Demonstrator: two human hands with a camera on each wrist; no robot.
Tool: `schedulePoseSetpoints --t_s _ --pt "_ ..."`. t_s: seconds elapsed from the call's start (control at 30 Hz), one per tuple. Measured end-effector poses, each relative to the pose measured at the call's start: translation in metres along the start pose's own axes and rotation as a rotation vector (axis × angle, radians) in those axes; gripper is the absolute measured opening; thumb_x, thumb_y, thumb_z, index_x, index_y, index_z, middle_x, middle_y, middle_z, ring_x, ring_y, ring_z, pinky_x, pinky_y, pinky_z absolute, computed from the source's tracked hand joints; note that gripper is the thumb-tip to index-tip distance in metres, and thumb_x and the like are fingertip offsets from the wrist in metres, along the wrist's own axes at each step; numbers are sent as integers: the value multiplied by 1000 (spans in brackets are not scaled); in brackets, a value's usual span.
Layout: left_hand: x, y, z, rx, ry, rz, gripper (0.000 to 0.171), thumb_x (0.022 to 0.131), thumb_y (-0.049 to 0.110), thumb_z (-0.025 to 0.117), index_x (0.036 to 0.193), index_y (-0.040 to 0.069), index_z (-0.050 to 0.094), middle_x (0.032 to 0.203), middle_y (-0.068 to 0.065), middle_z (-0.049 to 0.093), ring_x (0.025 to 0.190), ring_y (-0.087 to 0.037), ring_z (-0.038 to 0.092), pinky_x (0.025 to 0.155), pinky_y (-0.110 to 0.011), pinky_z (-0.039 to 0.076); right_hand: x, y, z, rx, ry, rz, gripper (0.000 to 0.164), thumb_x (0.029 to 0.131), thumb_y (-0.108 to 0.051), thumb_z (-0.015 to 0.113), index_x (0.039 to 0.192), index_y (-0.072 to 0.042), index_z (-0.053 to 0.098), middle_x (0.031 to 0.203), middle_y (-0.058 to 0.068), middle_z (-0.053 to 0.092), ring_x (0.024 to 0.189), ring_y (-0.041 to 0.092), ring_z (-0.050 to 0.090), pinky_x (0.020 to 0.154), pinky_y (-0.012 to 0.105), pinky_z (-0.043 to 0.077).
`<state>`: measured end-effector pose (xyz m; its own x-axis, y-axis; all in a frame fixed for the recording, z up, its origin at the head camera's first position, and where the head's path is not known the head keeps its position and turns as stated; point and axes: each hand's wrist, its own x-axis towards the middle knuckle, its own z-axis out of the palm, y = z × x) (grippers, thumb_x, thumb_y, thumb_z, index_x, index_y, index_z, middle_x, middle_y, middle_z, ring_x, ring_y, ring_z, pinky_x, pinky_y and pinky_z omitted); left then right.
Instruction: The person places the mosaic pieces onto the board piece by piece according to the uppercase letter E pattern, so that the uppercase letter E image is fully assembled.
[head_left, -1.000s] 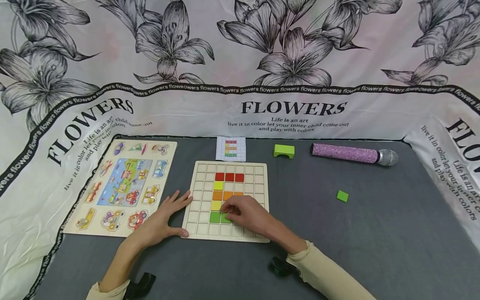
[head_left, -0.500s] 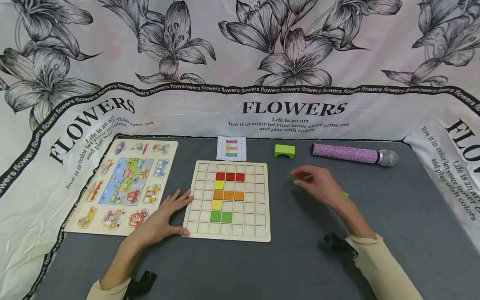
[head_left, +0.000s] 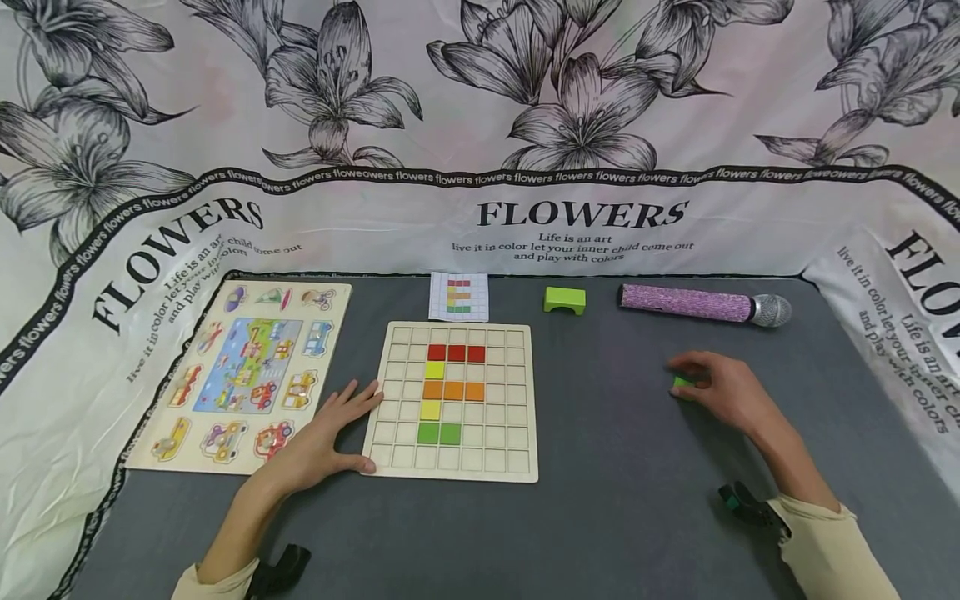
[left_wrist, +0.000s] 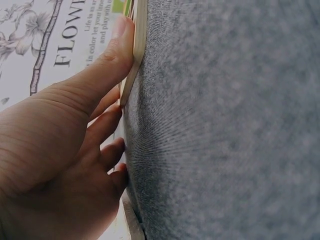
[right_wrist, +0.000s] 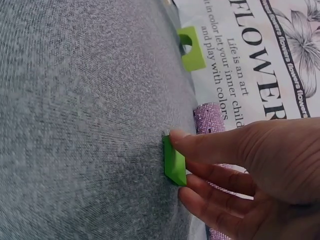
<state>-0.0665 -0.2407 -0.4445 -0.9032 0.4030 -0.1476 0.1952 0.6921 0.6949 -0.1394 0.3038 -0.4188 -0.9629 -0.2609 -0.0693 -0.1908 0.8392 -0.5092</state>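
My left hand [head_left: 318, 437] rests at the left edge of a wooden grid board [head_left: 498, 462], fingers spread, its thumb at the near left corner. In the left wrist view the thumb [left_wrist: 107, 62] lies along the board's edge. Set in the grid are red tiles [head_left: 456, 353], yellow tiles [head_left: 434, 370], orange tiles [head_left: 453, 390] and two green tiles [head_left: 438, 433]. To the right, my right hand [head_left: 731, 390] pinches a loose green tile [right_wrist: 174, 162] between thumb and fingers at the table; the fingers partly cover it in the head view.
A small pattern card [head_left: 459, 297] lies behind the board. A green arch block [head_left: 565, 300] and a glittery purple microphone [head_left: 686, 302] sit along the back. On the left lies a picture puzzle board [head_left: 247, 367]. Flowered cloth hangs behind the dark table.
My right hand has left the second green tile on the board, swung right across the table, and come down on the loose green tile. The left hand has stayed at the board's edge.
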Motion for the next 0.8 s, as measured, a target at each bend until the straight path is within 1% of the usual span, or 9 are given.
schedulePoseSetpoints --t_s 0.13,0.23,0.33,0.43,0.53,0.67,0.73,0.8 --pt "0 -1 1 -10 -1 5 97 71 39 83 153 14 37 162 -8 22 149 -39 5 114 -65 8 -2 1 2 -3 7 31 32 87 -10 73 114 5 67 107 25 67 93 39 65 77 51 53" --pt "-1 -2 2 -17 0 8 97 72 38 83 153 15 37 162 -7 22 149 -39 5 114 -64 7 -2 0 2 -12 7 33 29 86 -10 74 111 4 68 100 20 69 88 35 66 73 48 53" --pt "0 -3 3 -24 -3 14 96 72 38 83 153 15 37 162 -7 22 149 -38 5 114 -64 7 -3 -3 1 -6 -2 17 27 85 -9 75 109 2 70 96 14 71 84 29 67 68 41 53" --pt "1 -2 4 -27 -7 20 96 72 39 83 153 15 37 162 -7 22 149 -38 4 114 -63 6 -3 -12 1 27 -12 -20 25 86 -6 74 109 1 70 93 9 71 83 24 66 66 34 51" --pt "2 -2 4 -27 -7 22 97 72 40 83 153 15 37 162 -7 22 149 -38 5 114 -63 6 1 -31 5 49 -13 -88 24 85 -3 73 109 1 71 92 7 70 84 23 66 67 34 52" --pt "1 -3 3 -21 0 15 97 71 39 83 153 15 37 162 -6 21 149 -38 5 114 -64 6 16 -66 19 79 -13 -211 22 83 0 75 104 1 71 90 6 71 82 21 66 71 37 55" --pt "1 -3 2 -23 -1 14 97 72 38 83 153 15 37 162 -6 21 149 -38 4 114 -63 6 25 -85 28 106 -31 -270 22 82 1 75 104 1 72 91 7 71 83 21 66 75 38 56" --pt "0 -4 2 -30 -1 17 96 72 37 83 153 15 37 162 -7 20 149 -38 3 114 -63 5 32 -103 39 129 -64 -323 23 82 1 75 105 1 71 92 8 71 84 20 66 76 37 56"
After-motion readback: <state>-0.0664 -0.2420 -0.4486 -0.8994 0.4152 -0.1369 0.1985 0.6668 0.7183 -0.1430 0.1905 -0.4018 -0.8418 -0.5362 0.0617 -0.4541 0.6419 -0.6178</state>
